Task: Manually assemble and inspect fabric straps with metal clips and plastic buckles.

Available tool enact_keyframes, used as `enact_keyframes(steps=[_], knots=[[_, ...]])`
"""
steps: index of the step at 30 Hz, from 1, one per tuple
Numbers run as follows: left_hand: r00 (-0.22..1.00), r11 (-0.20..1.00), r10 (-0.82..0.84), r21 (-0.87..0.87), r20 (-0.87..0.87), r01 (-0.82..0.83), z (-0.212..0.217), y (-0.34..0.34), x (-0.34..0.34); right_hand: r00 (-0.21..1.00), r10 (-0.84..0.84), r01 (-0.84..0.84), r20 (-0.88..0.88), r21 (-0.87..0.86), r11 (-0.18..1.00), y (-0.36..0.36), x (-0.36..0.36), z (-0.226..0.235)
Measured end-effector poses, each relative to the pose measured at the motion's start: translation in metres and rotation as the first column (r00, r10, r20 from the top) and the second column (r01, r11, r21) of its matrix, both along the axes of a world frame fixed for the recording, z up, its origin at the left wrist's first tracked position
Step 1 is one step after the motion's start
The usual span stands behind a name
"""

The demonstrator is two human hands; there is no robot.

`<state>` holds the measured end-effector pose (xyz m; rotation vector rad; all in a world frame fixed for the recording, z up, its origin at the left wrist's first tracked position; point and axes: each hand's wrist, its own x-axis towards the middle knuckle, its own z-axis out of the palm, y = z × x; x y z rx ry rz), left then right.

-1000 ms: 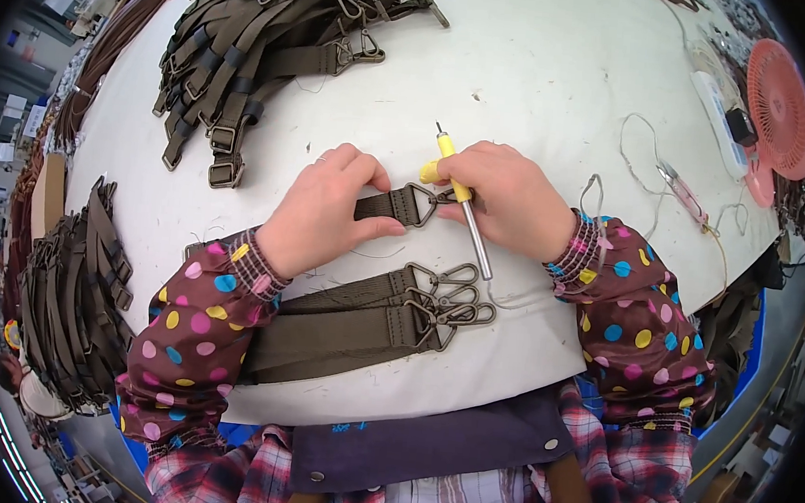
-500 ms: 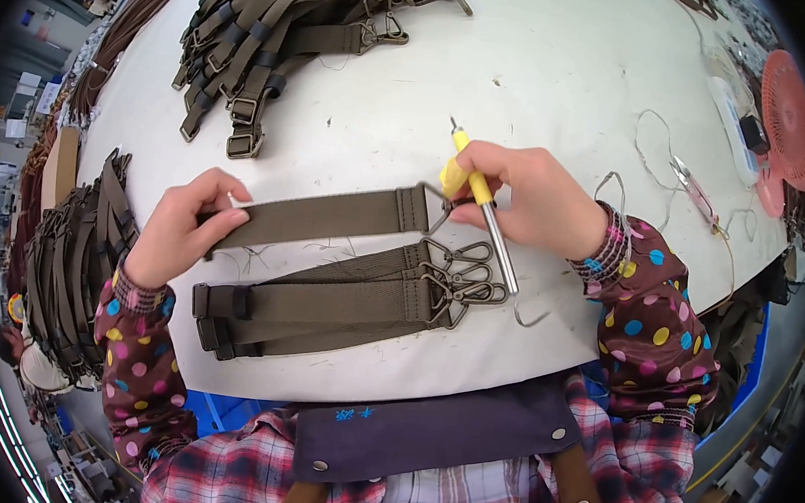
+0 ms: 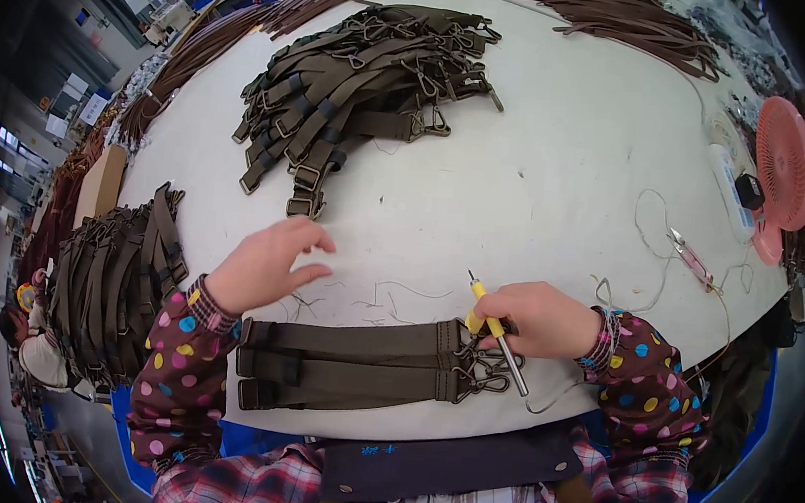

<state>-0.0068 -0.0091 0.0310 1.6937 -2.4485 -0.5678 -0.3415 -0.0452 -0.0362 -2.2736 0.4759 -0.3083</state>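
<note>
My right hand [image 3: 537, 317] grips a thin tool with a yellow handle [image 3: 494, 330], its tip pointing up and away, and rests by the metal clips of a small stack of olive webbing straps [image 3: 348, 363] near the table's front edge. Over the table, just beyond the stack's left end, my left hand [image 3: 264, 264] hovers with its fingers spread and holds nothing. Loose thread ends [image 3: 390, 293] lie between the two hands.
A large heap of olive straps with buckles [image 3: 365, 69] lies at the far middle. Another pile [image 3: 112, 281] hangs at the table's left edge. Brown straps [image 3: 629, 19] stretch along the back. A pink fan [image 3: 785, 168] and small snips [image 3: 690, 257] sit at the right.
My left hand has let go of the strap, which now lies on the stack, and has lifted and moved forward to the right. My right hand stays by the clips.
</note>
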Motion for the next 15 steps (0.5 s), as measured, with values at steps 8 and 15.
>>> enact_keyframes(steps=[8,15], knots=[[0.962,0.738,0.273,-0.648,0.031,-0.188,-0.041,-0.148,0.024,0.999,0.032,-0.036,0.044,0.090,0.995,-0.001,0.005,0.000],[0.963,0.671,0.268,-0.717,0.000,-0.187,-0.042,-0.124,0.010,0.995,-0.035,0.026,0.089,0.101,0.994,-0.005,0.001,-0.003]])
